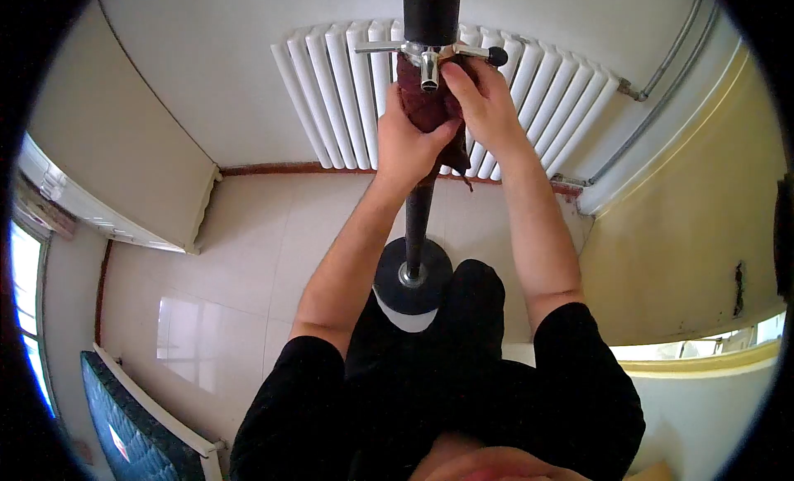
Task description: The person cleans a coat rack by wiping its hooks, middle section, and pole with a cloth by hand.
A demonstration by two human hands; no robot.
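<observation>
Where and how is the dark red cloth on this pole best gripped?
I'd take the dark red cloth by its thick bunched body, just below the metal fitting, one hand from each side. The fitting juts out toward the wearer, probably hindering a frontal grip up there, and the loose lower end looks too thin to steady the bundle.
</observation>
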